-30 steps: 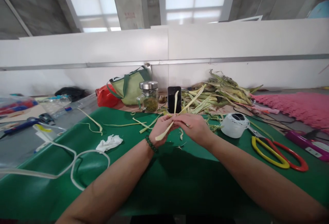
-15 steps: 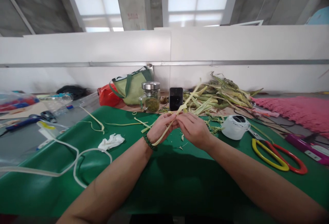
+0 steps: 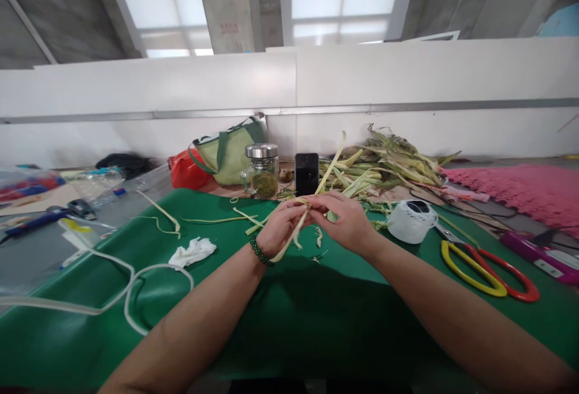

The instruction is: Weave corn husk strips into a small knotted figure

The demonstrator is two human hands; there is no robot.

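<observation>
My left hand (image 3: 281, 227) and my right hand (image 3: 344, 221) meet over the green mat (image 3: 289, 315), both pinched on a pale yellow-green leaf strip (image 3: 302, 219). The strip's upper end (image 3: 332, 162) rises past the fingers toward the far wall, and its lower end hangs below my left palm. A green bead bracelet (image 3: 259, 251) circles my left wrist. Small leaf scraps (image 3: 318, 237) lie on the mat just under the hands.
A heap of leaves (image 3: 384, 166) lies behind the hands, with a phone (image 3: 306, 174), a glass jar (image 3: 261, 170) and a green bag (image 3: 228, 152). A white spool (image 3: 411, 221) and red-yellow scissors (image 3: 488, 264) sit right. Crumpled tissue (image 3: 193, 251) and white tubing (image 3: 104, 297) lie left.
The hands have stayed together on the strip while the fingers reworked it. Its free upper end swung from upright to leaning right, and a short piece now hangs below the left hand.
</observation>
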